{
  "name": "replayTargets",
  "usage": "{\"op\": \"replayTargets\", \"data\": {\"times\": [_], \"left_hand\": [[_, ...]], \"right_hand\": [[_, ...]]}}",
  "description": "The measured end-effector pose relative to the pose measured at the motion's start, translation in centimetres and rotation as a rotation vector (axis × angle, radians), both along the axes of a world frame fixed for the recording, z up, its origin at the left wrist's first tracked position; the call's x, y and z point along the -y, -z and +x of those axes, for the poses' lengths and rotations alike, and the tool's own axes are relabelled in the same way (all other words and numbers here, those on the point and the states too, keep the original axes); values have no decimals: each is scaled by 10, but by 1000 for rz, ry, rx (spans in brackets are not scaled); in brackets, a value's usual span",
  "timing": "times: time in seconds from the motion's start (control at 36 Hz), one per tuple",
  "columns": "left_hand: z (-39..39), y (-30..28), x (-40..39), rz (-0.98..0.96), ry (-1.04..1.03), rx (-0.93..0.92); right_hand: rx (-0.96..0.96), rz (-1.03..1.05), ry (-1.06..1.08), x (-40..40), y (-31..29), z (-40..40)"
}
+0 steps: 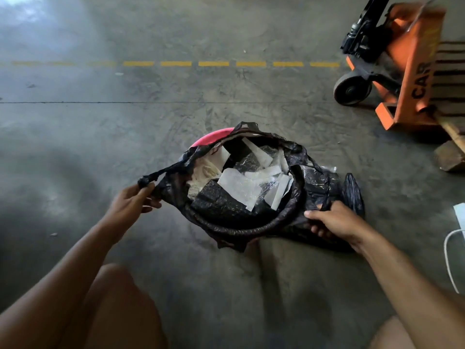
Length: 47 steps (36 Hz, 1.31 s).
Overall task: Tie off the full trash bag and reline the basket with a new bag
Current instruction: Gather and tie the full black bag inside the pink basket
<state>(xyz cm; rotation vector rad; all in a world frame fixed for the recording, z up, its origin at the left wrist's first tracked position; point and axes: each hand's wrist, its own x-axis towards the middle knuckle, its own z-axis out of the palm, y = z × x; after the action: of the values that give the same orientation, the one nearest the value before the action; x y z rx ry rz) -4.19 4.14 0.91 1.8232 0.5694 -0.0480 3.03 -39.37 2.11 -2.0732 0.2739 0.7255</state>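
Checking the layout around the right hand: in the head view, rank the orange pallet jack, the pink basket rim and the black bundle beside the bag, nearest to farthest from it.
1. Black bundle: just beyond the right hand, on the floor to the bag's right.
2. Pink basket rim: at the bag's far left edge.
3. Orange pallet jack: far off at upper right.

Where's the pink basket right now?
The pink basket sits mid-frame on the concrete floor, mostly hidden under the full black trash bag, only its far rim showing, between the left hand and right hand.
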Motion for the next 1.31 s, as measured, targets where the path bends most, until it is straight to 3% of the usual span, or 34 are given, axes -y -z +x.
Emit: {"op": "replayTargets", "data": {"times": [0.08, 0.17, 0.25, 0.36, 0.47, 0.53, 0.58, 0.61, 0.69, 0.72, 0.75, 0.86, 0.92, 0.97, 1.06, 1.17, 1.31], "left_hand": [[-10, -16, -2, 22, 71, 25], [-13, -31, -5, 94, 79, 109], [-9, -45, -11, 322, -17, 276], [13, -63, 2, 432, -103, 437], [49, -73, 28, 154, -142, 464], [63, -80, 42, -47, -136, 426], [72, -81, 54, -166, -108, 413], [74, -80, 57, -176, -90, 417], [71, -80, 66, -120, -62, 461], [69, -81, 68, -126, -43, 483], [67, -82, 70, -151, -9, 500], [57, -82, 64, -350, 74, 583], [55, -76, 54, -450, 30, 573], [53, -68, 44, -516, -5, 553], [54, -57, 33, -503, 12, 560], [65, -61, 51, -250, 219, 528], [92, -69, 100, 26, 564, 439]], "right_hand": [[-97, -14, -145, 4, -22, 3], [-68, 37, -130, 12, -47, 13], [70, 18, -75, 18, -68, 31], [403, -287, -29, 15, -72, 56], [677, -41, 192, -7, -86, 64], [643, 176, 314, -20, -95, 65], [608, 264, 395, -30, -96, 65], [620, 190, 390, -33, -95, 64], [604, -319, 259, -39, -81, 57], [559, -362, 248, -41, -74, 55], [502, -289, 259, -43, -69, 53], [277, 525, 460, -36, -63, 48], [323, 667, 520, -27, -74, 42], [469, 603, 526, -14, -87, 39], [648, 304, 362, 1, -98, 40], [906, -105, 35, -16, -109, 43], [1049, -246, -333, -73, -131, 29]]}}
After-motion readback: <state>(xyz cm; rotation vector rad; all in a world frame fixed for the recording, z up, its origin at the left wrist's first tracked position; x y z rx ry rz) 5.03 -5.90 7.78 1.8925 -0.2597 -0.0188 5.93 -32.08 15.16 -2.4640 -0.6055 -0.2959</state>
